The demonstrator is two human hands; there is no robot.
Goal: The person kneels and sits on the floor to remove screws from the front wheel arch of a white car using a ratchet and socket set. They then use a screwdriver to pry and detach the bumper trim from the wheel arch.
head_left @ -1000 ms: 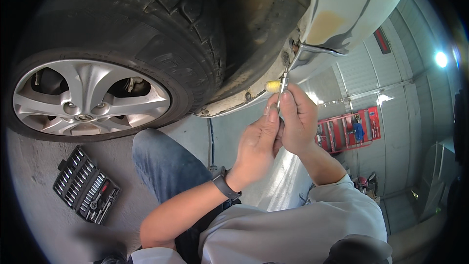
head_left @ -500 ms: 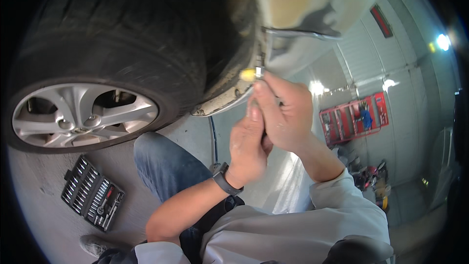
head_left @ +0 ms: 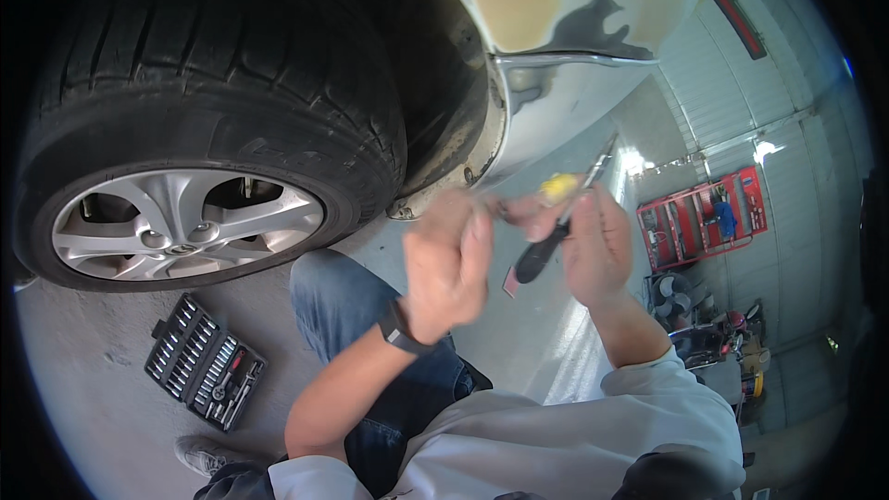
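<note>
My right hand, right of the wheel arch, is closed around a screwdriver with a black handle. Its bare metal shaft points up and to the right. A small yellow piece shows at the fingers beside the shaft; its kind is unclear. Left of it, my left hand is raised with fingers curled in, blurred, and whatever it may hold is hidden. Behind the hands are the edge of the wheel arch and a pale body panel with tan and dark patches.
A tyre on a silver alloy wheel fills the left. On the floor below it lies an open black socket set case. My bent knee is close to the wheel. A red tool rack stands along the right wall.
Both hands have come away from the wheel arch edge and moved apart. My right hand has shifted right, and the screwdriver's black handle and shaft now show. The view has shifted slightly.
</note>
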